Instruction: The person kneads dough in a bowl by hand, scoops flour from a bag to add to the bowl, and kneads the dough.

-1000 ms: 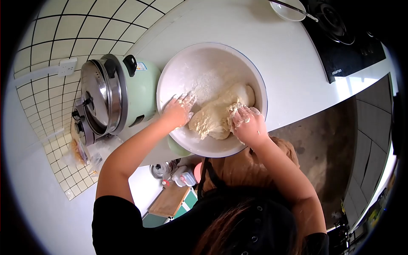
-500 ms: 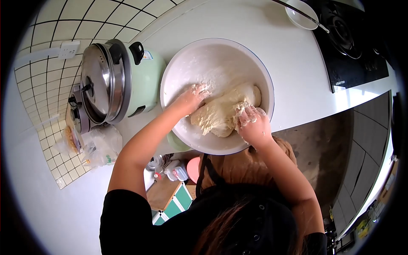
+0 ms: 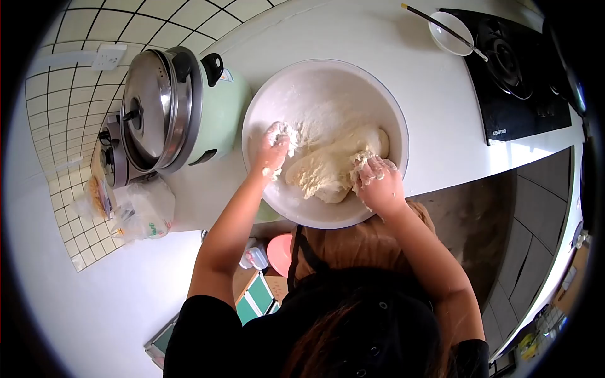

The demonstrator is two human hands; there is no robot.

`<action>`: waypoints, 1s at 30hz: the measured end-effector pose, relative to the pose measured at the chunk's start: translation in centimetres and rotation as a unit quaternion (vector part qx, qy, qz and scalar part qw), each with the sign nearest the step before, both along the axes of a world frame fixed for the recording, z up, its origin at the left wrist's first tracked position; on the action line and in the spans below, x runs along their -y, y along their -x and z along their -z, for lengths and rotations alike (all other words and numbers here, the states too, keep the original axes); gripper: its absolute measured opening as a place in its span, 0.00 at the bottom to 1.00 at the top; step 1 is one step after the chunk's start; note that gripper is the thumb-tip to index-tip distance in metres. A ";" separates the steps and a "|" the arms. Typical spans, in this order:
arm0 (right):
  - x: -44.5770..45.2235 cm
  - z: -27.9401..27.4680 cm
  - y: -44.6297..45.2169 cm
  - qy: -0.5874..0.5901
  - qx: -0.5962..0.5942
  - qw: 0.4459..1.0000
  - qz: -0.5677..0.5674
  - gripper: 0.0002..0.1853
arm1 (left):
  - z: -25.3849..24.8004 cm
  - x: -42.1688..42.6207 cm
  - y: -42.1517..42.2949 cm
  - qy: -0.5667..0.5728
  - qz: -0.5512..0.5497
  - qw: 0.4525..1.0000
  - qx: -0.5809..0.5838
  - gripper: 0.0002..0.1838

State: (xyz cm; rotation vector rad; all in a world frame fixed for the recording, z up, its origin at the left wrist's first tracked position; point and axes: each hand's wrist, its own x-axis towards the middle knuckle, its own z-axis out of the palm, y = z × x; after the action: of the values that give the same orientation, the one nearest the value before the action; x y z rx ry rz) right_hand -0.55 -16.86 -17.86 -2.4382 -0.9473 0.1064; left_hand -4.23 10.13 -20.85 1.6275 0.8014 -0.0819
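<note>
A wide white bowl (image 3: pixel 321 79) with a blue rim stands on the counter near its front edge. Inside lies a long, rough lump of pale dough (image 3: pixel 324 167), with loose flour beside it. My left hand (image 3: pixel 274 148) is at the bowl's left side, its floury fingers curled against white flour, apart from the dough; whether it grips any is hidden. My right hand (image 3: pixel 377 183) is closed on the dough's near right part, with sticky bits on its fingers.
A green cooker (image 3: pixel 224 110) with a steel lid stands left of the bowl, plastic bags (image 3: pixel 145 211) near it. At the back right are a small white bowl (image 3: pixel 450 34) with a dark stick across it and a black stove (image 3: pixel 520 79). A pink basin (image 3: pixel 279 253) is below the counter.
My left hand has moved off the dough's edge to the bowl's left side, and its fingers have curled. My right hand stays on the dough. The view has shifted slightly.
</note>
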 end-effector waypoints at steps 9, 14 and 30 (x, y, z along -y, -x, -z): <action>-0.3 0.1 -0.2 -0.055 0.043 0.997 -0.019 0.12 | -2.6 8.1 3.9 -0.402 0.370 0.837 -0.023 0.32; 0.2 -1.0 -0.7 -0.041 -0.065 0.996 -0.041 0.12 | -4.5 6.0 3.5 -0.066 0.187 0.979 0.042 0.35; -0.5 -4.2 1.0 0.093 -0.046 0.983 -0.154 0.31 | -0.2 11.6 5.0 -0.574 0.080 0.809 0.097 0.19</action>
State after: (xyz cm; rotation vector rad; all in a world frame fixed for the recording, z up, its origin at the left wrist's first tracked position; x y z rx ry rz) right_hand -1.52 -16.39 -13.65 -2.4070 -1.3170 0.4312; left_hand -9.27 -1.51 -20.65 2.7893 0.5419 0.5544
